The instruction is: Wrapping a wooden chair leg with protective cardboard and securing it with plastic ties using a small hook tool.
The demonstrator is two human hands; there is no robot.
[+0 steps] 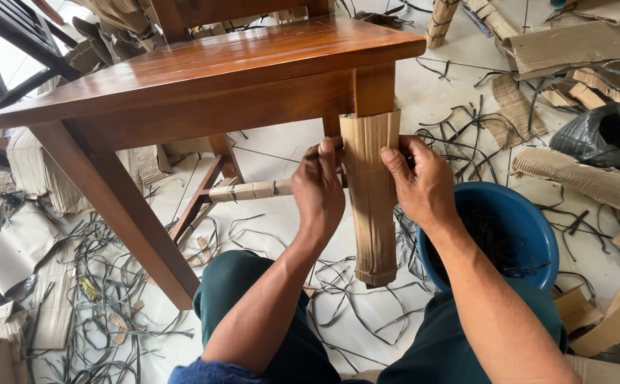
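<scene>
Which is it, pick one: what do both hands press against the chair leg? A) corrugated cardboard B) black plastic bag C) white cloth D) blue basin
A: the left hand and right hand clasp ribbed brown cardboard wrapped around the chair leg.

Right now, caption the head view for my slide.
Both hands, left hand and right hand, press brown corrugated cardboard sleeve around reddish-brown wooden chair leg.

left hand [318, 190] and right hand [420, 181] gripping cardboard wrap [370, 199] around chair leg [374, 89]
</scene>
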